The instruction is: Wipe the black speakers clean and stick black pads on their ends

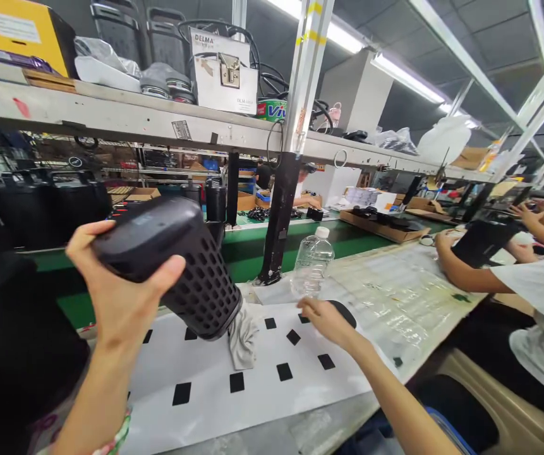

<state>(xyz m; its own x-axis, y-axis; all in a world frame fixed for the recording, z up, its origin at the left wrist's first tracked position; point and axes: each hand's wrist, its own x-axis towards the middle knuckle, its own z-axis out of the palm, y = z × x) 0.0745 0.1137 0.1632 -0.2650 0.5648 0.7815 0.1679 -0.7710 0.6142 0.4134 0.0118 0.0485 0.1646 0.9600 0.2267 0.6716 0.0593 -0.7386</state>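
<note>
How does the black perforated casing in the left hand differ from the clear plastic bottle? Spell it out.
The black perforated casing is dark and opaque; the clear plastic bottle is see-through with a white cap.
The casing is tilted, gripped by the left hand; the bottle stands upright.
The casing has rows of holes; the bottle shows none.
Both are longer than wide.

Black squares (pixel 236 382) on white-sheeted bench (pixel 219 414)

The black casing (pixel 177 265) was seen to be smooth, faintly glossy plastic, with a perforated side. Creased, soft cloth was seen in the grey rag (pixel 243 341); clear, shiny plastic in the bottle (pixel 313 268). A matt finish was shown by the black patches (pixel 237 382), wrinkled glossy film by the bench covering (pixel 380 284).
</note>
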